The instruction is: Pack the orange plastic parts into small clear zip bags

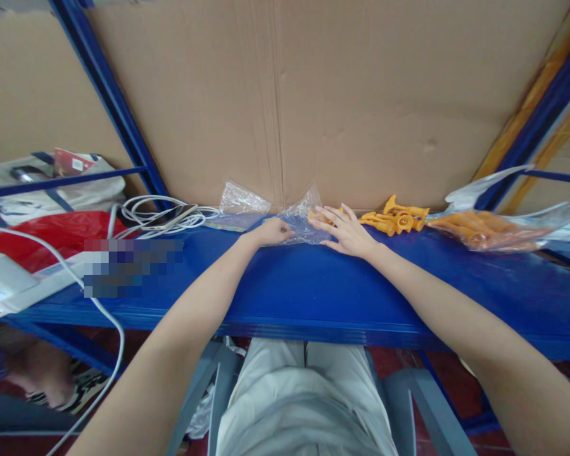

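Note:
My left hand (pixel 273 232) is closed on the near left edge of a clear plastic bag (pixel 301 221) lying on the blue shelf. Over the bag's right side, my right hand (pixel 346 231) has its fingers spread. An orange plastic piece (pixel 316 216) shows beneath these fingers, partly hidden; I cannot tell whether it is inside the bag. Just right of that hand lies a loose pile of orange plastic pieces (pixel 401 220) with flared ends. Farther right, a clear bag filled with similar orange pieces (pixel 489 229) rests on its side.
Another clear bag (pixel 242 204) and a flat packet (pixel 232 221) lie left of my hands. Beyond them are coiled white cables (pixel 166 212), a red bag (pixel 52 234) and a white power strip (pixel 33 288). Cardboard (pixel 285 101) walls the back; the blue shelf's edge (pixel 313 332) is near my lap.

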Available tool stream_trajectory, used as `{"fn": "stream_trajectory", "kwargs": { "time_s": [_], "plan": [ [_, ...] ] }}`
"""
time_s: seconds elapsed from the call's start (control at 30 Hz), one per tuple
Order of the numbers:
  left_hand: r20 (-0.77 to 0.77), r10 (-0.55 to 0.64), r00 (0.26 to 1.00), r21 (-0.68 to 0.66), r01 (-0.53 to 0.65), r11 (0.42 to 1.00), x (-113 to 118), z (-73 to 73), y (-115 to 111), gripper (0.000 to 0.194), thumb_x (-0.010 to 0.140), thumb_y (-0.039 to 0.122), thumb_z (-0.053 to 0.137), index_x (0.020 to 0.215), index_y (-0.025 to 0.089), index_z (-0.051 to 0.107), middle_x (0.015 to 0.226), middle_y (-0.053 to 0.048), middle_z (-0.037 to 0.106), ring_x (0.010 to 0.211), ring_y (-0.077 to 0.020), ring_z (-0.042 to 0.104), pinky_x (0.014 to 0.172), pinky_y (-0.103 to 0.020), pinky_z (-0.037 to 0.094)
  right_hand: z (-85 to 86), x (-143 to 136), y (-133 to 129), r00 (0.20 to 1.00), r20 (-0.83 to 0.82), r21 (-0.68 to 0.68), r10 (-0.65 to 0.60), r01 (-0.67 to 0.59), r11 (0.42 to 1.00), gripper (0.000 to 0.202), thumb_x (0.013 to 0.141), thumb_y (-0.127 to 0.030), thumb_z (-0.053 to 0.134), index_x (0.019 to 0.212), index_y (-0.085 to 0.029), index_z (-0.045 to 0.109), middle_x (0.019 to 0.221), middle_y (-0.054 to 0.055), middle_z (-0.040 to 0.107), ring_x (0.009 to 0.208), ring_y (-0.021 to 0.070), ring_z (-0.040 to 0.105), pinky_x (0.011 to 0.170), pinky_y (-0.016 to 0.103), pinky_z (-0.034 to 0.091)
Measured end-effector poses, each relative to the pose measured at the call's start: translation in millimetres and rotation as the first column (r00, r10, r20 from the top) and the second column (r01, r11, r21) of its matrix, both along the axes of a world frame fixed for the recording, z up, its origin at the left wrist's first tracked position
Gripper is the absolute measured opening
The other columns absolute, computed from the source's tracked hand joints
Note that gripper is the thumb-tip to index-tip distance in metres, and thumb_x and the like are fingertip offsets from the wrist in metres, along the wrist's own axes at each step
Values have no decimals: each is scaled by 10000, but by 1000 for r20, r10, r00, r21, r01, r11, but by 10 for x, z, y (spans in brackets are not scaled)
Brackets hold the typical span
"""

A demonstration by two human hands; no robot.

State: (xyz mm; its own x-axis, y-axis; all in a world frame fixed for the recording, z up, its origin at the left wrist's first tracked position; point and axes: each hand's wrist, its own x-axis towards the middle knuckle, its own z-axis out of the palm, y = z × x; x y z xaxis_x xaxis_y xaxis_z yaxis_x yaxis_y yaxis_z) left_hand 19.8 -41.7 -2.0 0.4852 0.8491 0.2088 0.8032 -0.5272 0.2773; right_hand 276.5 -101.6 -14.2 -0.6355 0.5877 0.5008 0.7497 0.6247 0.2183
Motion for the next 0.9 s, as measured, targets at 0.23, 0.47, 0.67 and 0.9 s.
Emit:
{"fn": "stream_trajectory", "kwargs": {
  "time_s": [0.23,0.47,0.67,0.9],
  "plan": [
    [-110,36,993,6,-35,999,48,-72,72,389,942,321,421,1160,149,693,1274,-117,699,1196,-231,634,1029,-298,451,-8,-54,34,996,44,-16,76,-75,997,311,975,-202,423,1003,-263,726,1392,52,620,1391,259,443,1191,645,153],
    [-200,105,974,-234,-152,960,92,-100,13,639,1011,483,208,1568,191,327,1654,-86,245,1538,-246,189,1215,-384,245,29,45,110,997,-69,30,34,-32,999,336,963,-192,397,1024,-261,720,1178,68,709,1280,258,531,1185,631,160],
    [-323,69,944,-235,-150,960,74,-89,61,729,982,574,205,1600,190,246,1671,-86,154,1552,-249,101,1228,-385,190,33,70,97,997,-57,-47,57,-59,997,283,911,-216,442,899,-231,724,1108,93,717,1137,264,594,1120,560,285],
    [-423,9,906,-256,-129,958,19,-55,47,777,976,579,245,1616,151,147,1670,-111,61,1552,-264,26,1239,-434,136,125,255,153,960,-265,-58,-87,74,996,284,886,-238,444,906,-190,723,1057,123,727,1064,278,644,972,461,462]
  ]
}}
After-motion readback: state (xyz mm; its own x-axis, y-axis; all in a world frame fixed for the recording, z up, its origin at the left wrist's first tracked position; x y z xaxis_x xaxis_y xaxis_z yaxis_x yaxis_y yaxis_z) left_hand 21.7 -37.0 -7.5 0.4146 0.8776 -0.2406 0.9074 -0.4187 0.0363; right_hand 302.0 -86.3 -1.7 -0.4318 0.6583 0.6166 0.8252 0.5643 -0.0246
